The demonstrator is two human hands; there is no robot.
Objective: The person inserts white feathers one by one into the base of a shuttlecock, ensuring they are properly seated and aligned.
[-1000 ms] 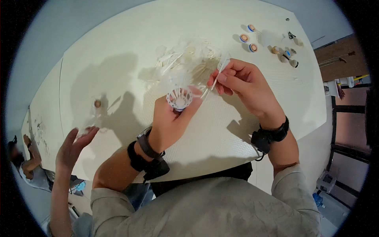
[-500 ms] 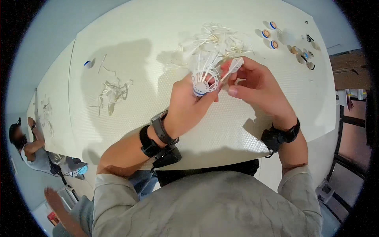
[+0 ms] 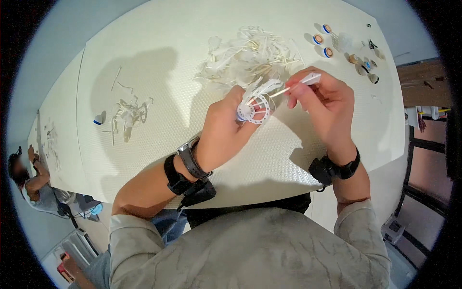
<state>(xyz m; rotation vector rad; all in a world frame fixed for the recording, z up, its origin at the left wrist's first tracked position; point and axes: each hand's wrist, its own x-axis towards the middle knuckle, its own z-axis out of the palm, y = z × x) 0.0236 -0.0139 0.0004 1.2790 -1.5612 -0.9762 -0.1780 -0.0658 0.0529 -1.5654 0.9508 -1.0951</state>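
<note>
My left hand [image 3: 224,118] is closed around the base of a partly feathered shuttlecock, tilted toward me. Its white ring with small holes [image 3: 264,117] faces me, and a few feathers [image 3: 262,89] stand up on its far side. The fingers partly cover the blue-banded base. In my right hand [image 3: 332,103], the thumb and fingers pinch a single white feather [image 3: 313,78]. Its quill points down and left toward the ring; whether the tip touches it I cannot tell. Just beyond both hands lies a heap of loose white feathers [image 3: 250,53].
Several round shuttlecock bases with blue bands [image 3: 318,39] stand at the far right, near small dark and brown bits [image 3: 368,70]. On the left lie a smaller pile of white scraps [image 3: 129,115] and a blue-and-white base [image 3: 98,119]. Another person [image 3: 36,180] sits at the far left.
My right hand has moved up and right from the shuttlecock with the feather, which now lies at a flatter slant. My left hand has tipped the shuttlecock slightly.
</note>
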